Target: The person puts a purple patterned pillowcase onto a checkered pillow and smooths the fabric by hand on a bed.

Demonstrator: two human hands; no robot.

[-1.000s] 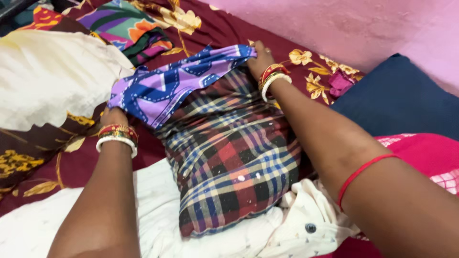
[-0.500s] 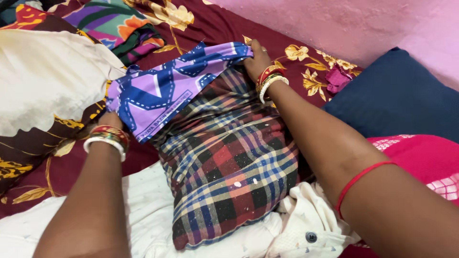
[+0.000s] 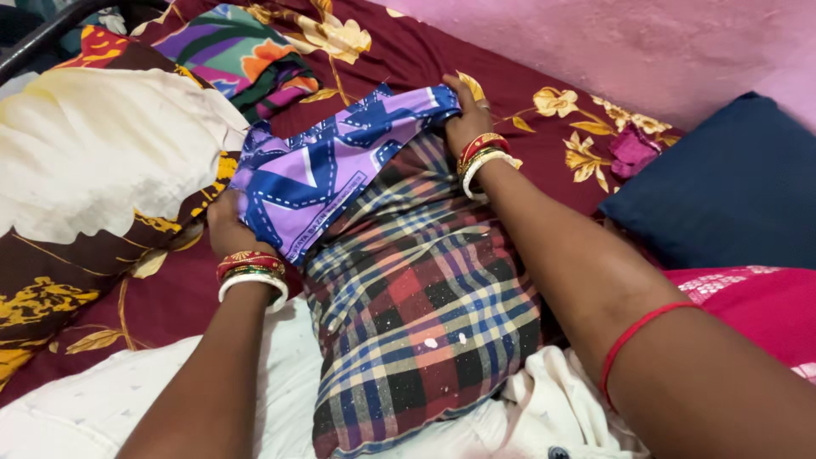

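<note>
Purple-blue patterned cloth (image 3: pixel 327 166), bunched, draped

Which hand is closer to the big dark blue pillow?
The right hand. It grips the far end of the purple cloth, a little way left of the blue pillow. The left hand holds the cloth's other end, farther away.

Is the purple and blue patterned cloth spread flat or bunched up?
Partly spread: the purple and blue cloth is held stretched between the left hand and right hand over the plaid cushion, edges creased.
</note>
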